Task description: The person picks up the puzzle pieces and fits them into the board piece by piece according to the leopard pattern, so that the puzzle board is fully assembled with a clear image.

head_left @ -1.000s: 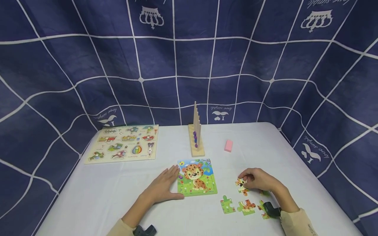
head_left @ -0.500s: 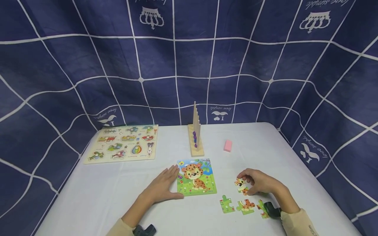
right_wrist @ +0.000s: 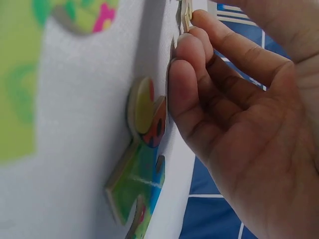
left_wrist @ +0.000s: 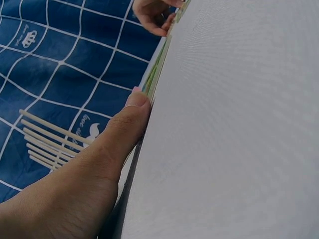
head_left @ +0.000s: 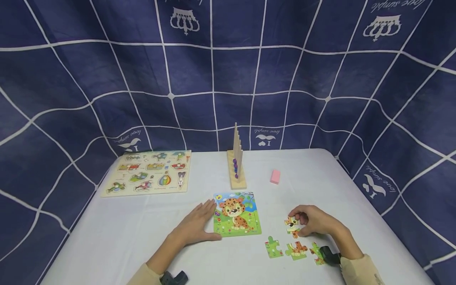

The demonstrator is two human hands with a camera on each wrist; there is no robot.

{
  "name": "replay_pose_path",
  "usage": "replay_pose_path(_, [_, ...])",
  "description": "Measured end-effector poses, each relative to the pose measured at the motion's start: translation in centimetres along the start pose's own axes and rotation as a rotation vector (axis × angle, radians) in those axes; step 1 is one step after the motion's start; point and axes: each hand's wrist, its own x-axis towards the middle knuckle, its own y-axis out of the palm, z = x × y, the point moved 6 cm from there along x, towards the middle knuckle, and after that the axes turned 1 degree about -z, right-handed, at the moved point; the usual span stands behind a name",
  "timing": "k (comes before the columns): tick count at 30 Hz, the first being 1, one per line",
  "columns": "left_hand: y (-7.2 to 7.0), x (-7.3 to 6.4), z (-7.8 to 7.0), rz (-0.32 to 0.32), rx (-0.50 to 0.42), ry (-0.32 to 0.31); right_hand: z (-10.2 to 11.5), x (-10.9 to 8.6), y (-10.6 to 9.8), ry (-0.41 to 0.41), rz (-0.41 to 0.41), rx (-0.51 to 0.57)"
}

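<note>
here, the left hand (head_left: 196, 225) lies with its fingers straight and touches the side of the leopard picture (head_left: 238, 213) on the white table (head_left: 142, 237). the right hand (head_left: 316, 220) pinches the face piece (head_left: 291, 225) with finger and thumb, to the right of the picture. more puzzle pieces (head_left: 297, 251) lie near that hand, and a pink block (head_left: 275, 177) sits farther back.

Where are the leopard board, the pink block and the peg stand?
Leopard board (head_left: 237, 214), head view: middle of its picture.
Pink block (head_left: 275, 175), head view: top face.
Peg stand (head_left: 238, 153), head view: the pegs.
</note>
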Motion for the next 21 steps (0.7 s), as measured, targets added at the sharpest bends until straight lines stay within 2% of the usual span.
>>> replay_pose_path(8, [-0.09,0.03,-0.09,0.006,-0.017,-0.005,-0.06,0.06,-0.05,-0.049,0.018,0.025])
replay_pose_path(21, [-0.14,0.02,-0.23,0.004,0.004,-0.002,0.41,0.46,0.00,-0.017,0.047,0.029])
